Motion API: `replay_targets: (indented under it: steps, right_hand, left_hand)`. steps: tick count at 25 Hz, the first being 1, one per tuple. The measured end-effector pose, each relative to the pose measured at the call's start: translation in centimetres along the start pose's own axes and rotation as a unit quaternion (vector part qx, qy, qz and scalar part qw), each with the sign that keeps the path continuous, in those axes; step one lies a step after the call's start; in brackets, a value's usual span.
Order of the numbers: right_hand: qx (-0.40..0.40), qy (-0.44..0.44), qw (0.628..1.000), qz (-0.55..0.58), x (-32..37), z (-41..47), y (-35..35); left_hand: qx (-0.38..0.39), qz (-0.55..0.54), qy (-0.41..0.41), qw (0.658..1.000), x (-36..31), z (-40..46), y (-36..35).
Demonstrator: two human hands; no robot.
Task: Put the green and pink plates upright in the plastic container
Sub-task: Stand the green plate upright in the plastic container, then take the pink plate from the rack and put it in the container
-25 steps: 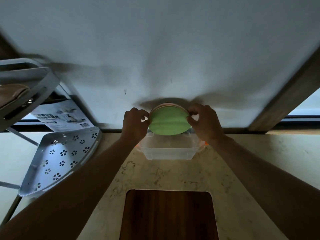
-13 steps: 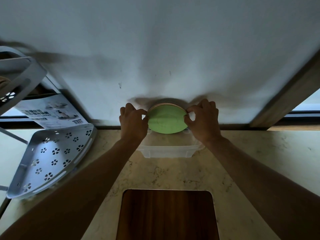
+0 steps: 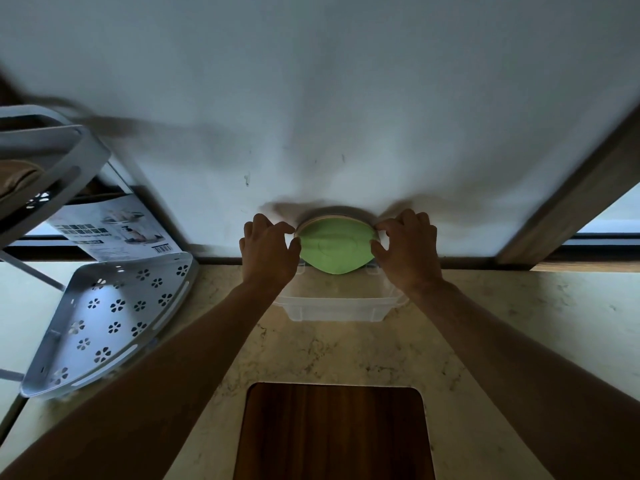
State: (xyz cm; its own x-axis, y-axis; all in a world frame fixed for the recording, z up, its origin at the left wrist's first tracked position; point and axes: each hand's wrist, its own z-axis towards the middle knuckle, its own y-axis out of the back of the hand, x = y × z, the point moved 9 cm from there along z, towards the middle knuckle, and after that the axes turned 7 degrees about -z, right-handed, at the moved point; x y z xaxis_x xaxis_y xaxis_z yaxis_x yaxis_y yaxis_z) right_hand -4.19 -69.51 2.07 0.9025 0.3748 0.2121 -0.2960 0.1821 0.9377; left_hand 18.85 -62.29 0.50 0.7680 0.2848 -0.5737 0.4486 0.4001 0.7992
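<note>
The left hand (image 3: 268, 252) pinches the left edge of the green plate (image 3: 336, 247) between thumb and curled fingers; the right hand (image 3: 407, 249) grips the opposite edge in the same way, thumb at the front and fingers over the rim. The green plate stands on edge, its face turned toward the camera, its lower part dipping into the back of the plastic container (image 3: 337, 308); directly behind it a thin pale rim of the pink plate (image 3: 327, 218) shows along the top, pressed against the green one and held in the same two-handed grip. The container is clear, open-topped and rectangular; it sits on the marble-patterned countertop (image 3: 485, 323), close to the white wall (image 3: 329, 98) behind it. Both bare forearms reach in from the lower corners. Nearer the camera a dark wooden board (image 3: 334, 431) lies set into the counter; to the left a grey metal corner shelf (image 3: 104, 317) with flower-shaped cut-outs rests tilted, and a printed packaging sheet (image 3: 117, 230) leans behind it; a wooden frame (image 3: 571, 199) runs diagonally at the right.
</note>
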Motion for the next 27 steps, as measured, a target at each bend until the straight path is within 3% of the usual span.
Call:
replay_targets:
  steps: [7,15,27]
  right_hand:
    - [0.047,0.03,0.998,0.006,2.3,-0.9,2.6]
    - [0.182,0.05,0.976,0.11,8.3,-4.4,5.3]
    - [0.186,0.127,0.965,0.132,22.7,-9.2,12.8]
  left_hand:
    - [0.03,-0.016,-0.005,0.999,-0.6,-1.5,3.1]
    - [0.042,-0.008,-0.001,0.999,-0.4,-5.1,10.5]
    - [-0.023,0.027,-0.051,0.998,0.6,-14.2,26.5]
